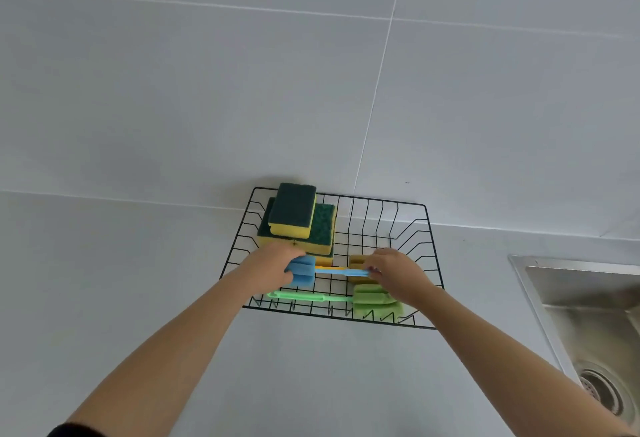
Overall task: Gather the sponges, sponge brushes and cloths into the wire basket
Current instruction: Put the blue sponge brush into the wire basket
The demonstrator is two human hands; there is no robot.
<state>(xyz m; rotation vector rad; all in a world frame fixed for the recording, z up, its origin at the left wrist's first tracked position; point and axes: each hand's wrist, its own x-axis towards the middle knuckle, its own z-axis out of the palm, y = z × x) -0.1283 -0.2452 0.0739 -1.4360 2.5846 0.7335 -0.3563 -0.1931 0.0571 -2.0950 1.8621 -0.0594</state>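
Here both hands grip the blue sponge brush (pixel 304 274) — left hand (pixel 277 260) its head, right hand (pixel 394 272) its handle.

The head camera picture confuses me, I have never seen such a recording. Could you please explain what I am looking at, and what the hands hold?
There is no machine here. A person wears one wide-angle camera on the head, so you look forward and down along both bare arms. On the grey counter stands a black wire basket, with a steel sink at the right. The basket holds stacked yellow-green sponges and a green sponge brush. The left hand grips the foam head of a blue sponge brush; the right hand holds its handle end. A yellow brush seems to lie beneath, mostly hidden.
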